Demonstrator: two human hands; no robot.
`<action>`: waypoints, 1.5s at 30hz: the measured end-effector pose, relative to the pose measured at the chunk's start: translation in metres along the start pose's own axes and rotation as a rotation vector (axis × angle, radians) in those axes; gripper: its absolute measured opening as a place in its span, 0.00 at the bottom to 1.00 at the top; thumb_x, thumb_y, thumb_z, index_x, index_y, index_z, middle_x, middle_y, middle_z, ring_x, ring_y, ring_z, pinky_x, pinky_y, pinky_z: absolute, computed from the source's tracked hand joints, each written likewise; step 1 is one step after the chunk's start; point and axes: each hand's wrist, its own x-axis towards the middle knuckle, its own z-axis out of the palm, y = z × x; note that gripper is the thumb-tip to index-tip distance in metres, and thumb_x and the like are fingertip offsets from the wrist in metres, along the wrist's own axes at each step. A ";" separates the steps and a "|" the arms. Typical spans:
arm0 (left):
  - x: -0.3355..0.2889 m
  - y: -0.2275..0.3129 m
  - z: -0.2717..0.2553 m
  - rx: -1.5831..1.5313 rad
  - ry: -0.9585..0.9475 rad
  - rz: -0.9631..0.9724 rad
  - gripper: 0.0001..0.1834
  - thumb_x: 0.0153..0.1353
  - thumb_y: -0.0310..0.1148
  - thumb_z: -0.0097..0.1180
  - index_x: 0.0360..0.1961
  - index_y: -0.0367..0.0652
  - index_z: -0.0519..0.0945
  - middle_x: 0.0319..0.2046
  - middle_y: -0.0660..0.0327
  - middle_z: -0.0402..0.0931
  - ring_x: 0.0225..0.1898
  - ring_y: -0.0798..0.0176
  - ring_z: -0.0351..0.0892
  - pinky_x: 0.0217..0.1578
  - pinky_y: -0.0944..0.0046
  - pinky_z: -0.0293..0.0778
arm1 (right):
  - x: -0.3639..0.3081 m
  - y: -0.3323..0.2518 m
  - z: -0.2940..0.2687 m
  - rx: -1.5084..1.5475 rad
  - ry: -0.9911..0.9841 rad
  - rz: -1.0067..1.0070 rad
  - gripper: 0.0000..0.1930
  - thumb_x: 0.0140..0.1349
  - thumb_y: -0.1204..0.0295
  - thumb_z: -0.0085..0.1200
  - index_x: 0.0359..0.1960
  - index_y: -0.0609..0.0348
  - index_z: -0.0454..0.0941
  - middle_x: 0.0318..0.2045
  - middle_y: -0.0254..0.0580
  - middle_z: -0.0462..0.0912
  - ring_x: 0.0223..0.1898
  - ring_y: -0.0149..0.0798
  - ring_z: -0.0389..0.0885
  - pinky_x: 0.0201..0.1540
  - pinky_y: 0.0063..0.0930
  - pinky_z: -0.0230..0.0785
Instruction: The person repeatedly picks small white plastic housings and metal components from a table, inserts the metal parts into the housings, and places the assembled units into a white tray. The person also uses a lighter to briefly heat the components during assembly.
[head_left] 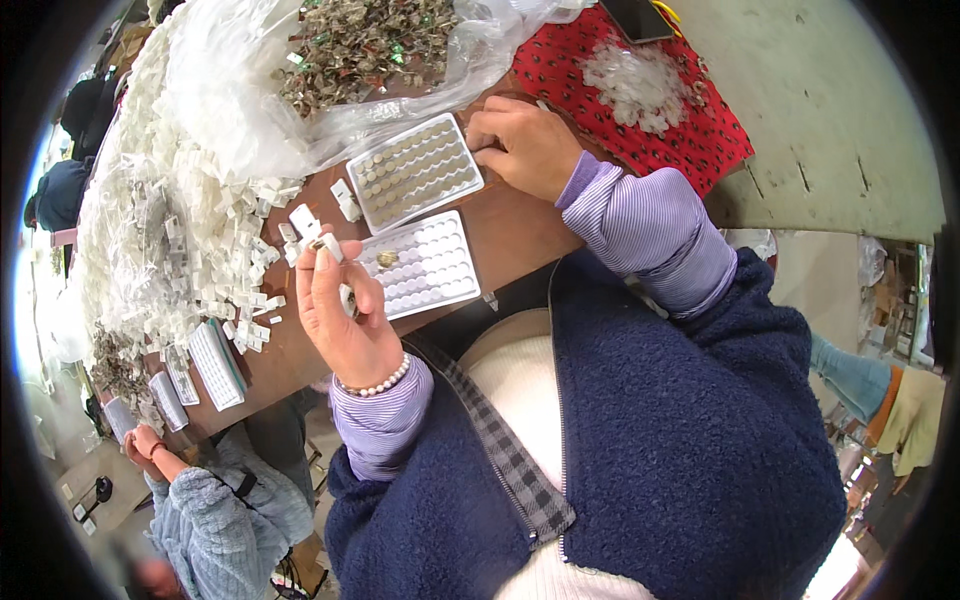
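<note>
My left hand (340,325) is raised over the left side of the lower white tray (473,270). Its thumb and fingers pinch a small white plastic piece (330,246), and a little metallic bit shows against the curled fingers. Small brass-coloured metal parts (387,258) lie in that tray among rows of round wells. Behind it, an upper white tray (362,198) holds rows of flat, round, greyish discs. My right hand (528,145) rests by this tray's right edge, fingers bent and close together; their tips are partly hidden, so what they hold cannot be made out.
A large heap of small white plastic pieces (130,230) covers the table's left. Clear plastic sheeting (235,90) bears a pile of metal parts (365,50). Clear discs (640,85) lie on a red spotted cloth (725,145) near a phone (637,18). A co-worker's hands (145,443) are at lower left.
</note>
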 end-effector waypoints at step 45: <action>-0.023 -0.020 0.025 0.284 -0.405 -0.182 0.16 0.72 0.25 0.65 0.59 0.37 0.83 0.40 0.66 0.86 0.30 0.80 0.74 0.27 0.78 0.69 | -0.043 -0.083 -0.015 0.268 0.303 -0.335 0.11 0.56 0.84 0.66 0.39 0.62 0.80 0.33 0.43 0.78 0.33 0.46 0.83 0.35 0.36 0.78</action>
